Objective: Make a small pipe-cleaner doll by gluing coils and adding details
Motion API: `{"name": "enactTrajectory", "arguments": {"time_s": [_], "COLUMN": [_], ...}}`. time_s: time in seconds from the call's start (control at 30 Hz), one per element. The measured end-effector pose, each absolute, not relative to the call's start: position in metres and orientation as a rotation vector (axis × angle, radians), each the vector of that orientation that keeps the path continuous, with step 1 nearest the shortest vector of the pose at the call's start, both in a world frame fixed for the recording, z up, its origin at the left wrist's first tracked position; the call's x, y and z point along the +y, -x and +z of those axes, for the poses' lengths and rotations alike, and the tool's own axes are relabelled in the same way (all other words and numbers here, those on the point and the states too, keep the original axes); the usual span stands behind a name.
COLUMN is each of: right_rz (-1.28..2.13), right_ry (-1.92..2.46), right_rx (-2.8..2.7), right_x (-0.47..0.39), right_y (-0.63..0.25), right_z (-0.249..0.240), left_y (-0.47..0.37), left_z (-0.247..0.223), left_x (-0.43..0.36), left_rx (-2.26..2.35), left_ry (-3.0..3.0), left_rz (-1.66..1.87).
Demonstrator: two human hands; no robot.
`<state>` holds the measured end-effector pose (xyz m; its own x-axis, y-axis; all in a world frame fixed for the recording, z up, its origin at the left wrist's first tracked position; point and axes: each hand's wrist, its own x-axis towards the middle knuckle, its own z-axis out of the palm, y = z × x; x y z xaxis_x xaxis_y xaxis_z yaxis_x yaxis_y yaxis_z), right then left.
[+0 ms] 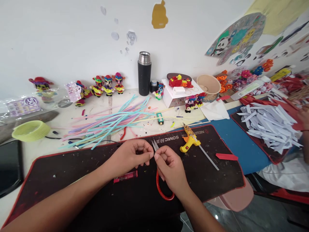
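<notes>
My left hand (135, 154) and my right hand (172, 166) meet over the black mat, thumb and forefinger pinched on each. Whatever they pinch is too small to make out. Scissors (165, 194) with red handles lie along my right hand, which covers their middle; the blades point away from me, between the hands. I cannot tell if they rest on the mat or in that hand's fingers. A pink see-through item (125, 177) lies below my left hand. To the right is a yellow glue gun (190, 141) with a glue stick (209, 158) in its back.
Pastel pipe cleaners (113, 120) lie heaped behind the mat (79, 174). A black thermos (144, 75), small dolls (108, 85) and a white box (172, 98) stand by the wall. White paper strips (270, 125) lie at right, near another person's hand (304, 114).
</notes>
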<state>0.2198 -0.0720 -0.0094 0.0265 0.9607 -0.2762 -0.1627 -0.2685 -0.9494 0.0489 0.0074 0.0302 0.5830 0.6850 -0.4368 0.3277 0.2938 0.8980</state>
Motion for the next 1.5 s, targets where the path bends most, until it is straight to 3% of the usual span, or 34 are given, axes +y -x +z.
{"name": "enactTrajectory", "arguments": {"time_s": [0.83,1.5], "right_rz": [1.441,1.348], "right_ry": [1.321,1.308], "right_rx": [-0.979,-0.981], "right_x": [-0.0781,-0.0759], "right_y": [-0.2242,-0.2243], "right_z": [-0.0122,-0.0118], "left_y": [-0.0458,-0.0447], "left_z": [0.0303,0.0291], "left_x": [0.0073,0.0015], "left_rx": [0.930,0.942], "left_ry": [-1.301,-1.635], "left_rz": [0.232,0.460]}}
